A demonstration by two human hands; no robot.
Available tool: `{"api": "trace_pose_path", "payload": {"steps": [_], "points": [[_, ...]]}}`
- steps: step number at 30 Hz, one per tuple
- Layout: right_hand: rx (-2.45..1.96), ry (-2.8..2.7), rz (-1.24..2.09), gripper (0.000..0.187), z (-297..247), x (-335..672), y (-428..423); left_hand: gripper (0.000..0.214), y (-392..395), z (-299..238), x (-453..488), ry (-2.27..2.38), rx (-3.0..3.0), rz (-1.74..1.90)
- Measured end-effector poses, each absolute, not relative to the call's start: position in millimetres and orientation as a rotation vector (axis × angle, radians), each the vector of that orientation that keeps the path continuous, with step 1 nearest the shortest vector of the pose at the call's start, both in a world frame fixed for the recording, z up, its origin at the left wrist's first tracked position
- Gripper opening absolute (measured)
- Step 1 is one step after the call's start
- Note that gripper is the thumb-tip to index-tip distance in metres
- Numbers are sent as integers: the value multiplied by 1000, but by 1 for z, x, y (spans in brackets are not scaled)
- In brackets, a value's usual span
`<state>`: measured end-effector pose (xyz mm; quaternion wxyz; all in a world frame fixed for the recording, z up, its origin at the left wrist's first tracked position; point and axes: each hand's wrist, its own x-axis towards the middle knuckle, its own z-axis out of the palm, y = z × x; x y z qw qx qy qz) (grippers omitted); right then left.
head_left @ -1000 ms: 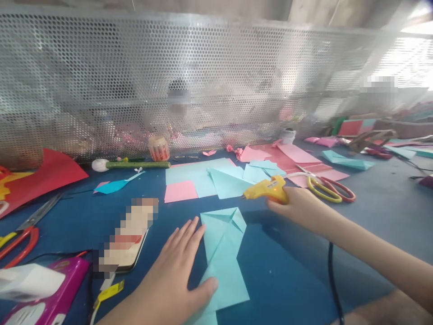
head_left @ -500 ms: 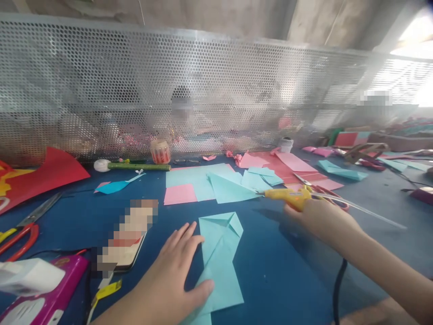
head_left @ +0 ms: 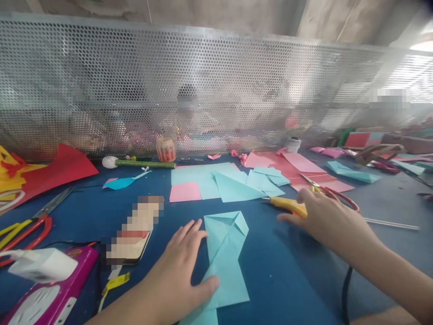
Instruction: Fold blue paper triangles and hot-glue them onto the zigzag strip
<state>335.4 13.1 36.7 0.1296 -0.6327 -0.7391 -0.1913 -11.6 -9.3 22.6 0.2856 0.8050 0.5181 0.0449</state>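
Observation:
My left hand [head_left: 179,266] lies open at the left side of a folded light-blue paper [head_left: 225,259]. Its thumb rests on the lower part of the paper, and its fingertips touch or nearly touch the upper left edge. The paper has a creased, folded top. My right hand [head_left: 326,221] is closed loosely over a yellow glue gun [head_left: 287,205], which is down at the tabletop with its nozzle pointing left. The hand hides the gun's handle. A clear glue stick [head_left: 392,223] runs out to the right behind the wrist.
Light-blue sheets [head_left: 233,187], a pink square [head_left: 185,192] and red paper [head_left: 287,169] lie behind. Red-handled scissors [head_left: 341,196] are beside my right hand. At left are a phone [head_left: 135,243], larger scissors [head_left: 43,221] and a purple power strip [head_left: 54,289]. A perforated metal screen [head_left: 219,81] borders the table.
My right hand has lowered and turned the glue gun, so its glue stick now lies nearly level. My left hand keeps its place on the folded paper. The view has shifted slightly left.

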Motion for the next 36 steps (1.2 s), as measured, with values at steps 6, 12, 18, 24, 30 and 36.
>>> {"api": "trace_pose_path", "payload": {"steps": [6,12,18,24,30,36], "points": [[-940,-2711,-397,18,37,281,7,72,-9,20,-9,1387,2101,210],[-581,-2728,-393,20,31,263,21,81,-6,20,-7,1348,2049,249],[-400,-2730,-311,30,17,265,32,57,-6,30,-2,1289,2079,324],[-403,-2692,-290,29,7,264,30,55,-5,19,-2,1333,2073,319],[-292,-2654,-344,31,7,259,24,62,-10,11,1,1276,2081,349],[-260,-2632,-349,31,8,256,21,61,-11,-1,0,1246,2143,442]]}}
